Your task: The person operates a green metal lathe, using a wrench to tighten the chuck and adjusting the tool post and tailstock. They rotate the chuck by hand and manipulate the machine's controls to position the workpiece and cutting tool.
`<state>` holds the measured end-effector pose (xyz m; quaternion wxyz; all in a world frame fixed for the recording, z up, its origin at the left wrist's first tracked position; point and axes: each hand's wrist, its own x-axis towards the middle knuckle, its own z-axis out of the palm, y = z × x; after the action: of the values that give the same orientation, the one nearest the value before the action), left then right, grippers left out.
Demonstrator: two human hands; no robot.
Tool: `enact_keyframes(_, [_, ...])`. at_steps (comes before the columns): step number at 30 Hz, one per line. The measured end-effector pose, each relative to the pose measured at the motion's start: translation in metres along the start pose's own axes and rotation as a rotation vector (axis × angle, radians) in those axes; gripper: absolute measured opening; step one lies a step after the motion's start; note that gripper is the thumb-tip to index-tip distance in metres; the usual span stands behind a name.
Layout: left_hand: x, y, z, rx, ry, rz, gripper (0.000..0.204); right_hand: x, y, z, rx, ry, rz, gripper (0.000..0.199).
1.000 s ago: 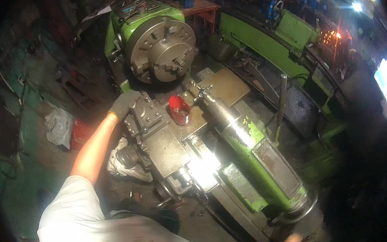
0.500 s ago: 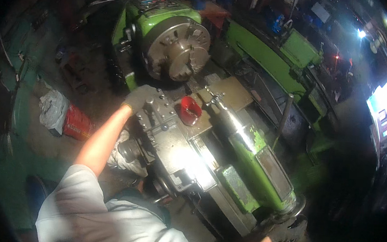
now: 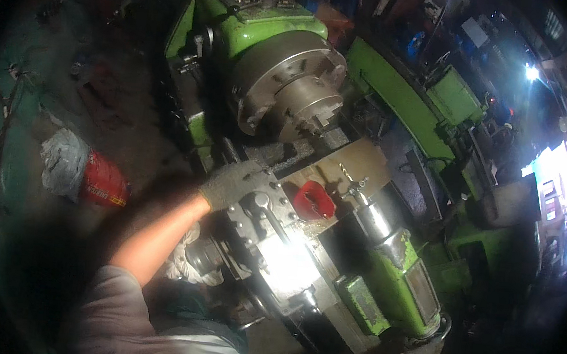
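My left hand (image 3: 235, 182), in a grey work glove, lies flat over the corner of the lathe's tool post (image 3: 262, 210), with no object visible in it. At the lower right, my gloved right hand (image 3: 424, 353) is closed at the handwheel (image 3: 446, 327) of the green tailstock (image 3: 404, 270); its fingers are partly in shadow. A drill bit (image 3: 345, 171) sticks out of the drill chuck (image 3: 360, 191) at the tailstock's front, pointing toward the big lathe chuck (image 3: 290, 88). Between tool post and drill chuck stands a red cup (image 3: 313, 201), apart from both hands.
The green headstock (image 3: 262, 22) carries small tools on top. On the floor at left are a red container (image 3: 105, 179) and a grey plastic bag (image 3: 65, 160). A rag (image 3: 187, 259) hangs by the carriage. Another green machine part (image 3: 396, 96) stands behind the bed.
The view has shifted, so the lathe appears farther right and the lathe chuck larger. My left hand reaches farther over the tool post. My right hand remains at the handwheel.
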<state>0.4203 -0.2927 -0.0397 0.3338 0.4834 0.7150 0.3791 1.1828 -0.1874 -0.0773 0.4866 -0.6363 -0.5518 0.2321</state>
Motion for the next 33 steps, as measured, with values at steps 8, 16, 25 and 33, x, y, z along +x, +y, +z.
enact_keyframes(8, [0.005, -0.007, 0.0, 0.099, 0.103, 0.084, 0.033, -0.043, -0.087, 0.096, 0.48, -0.051, -0.055, 0.057])
enact_keyframes(16, [0.009, -0.004, -0.003, 0.049, 0.1, 0.177, 0.035, -0.001, -0.028, 0.021, 0.178, -0.004, 0.211, 0.063])
enact_keyframes(25, [0.0, 0.013, -0.007, 0.114, 0.057, 0.029, 0.035, -0.005, -0.062, 0.067, 0.072, -0.02, -0.003, 0.047])
enact_keyframes(33, [-0.005, 0.008, 0.003, 0.22, 0.043, 0.083, 0.043, 0.001, -0.063, 0.053, 0.615, 0.108, 0.309, 0.048])
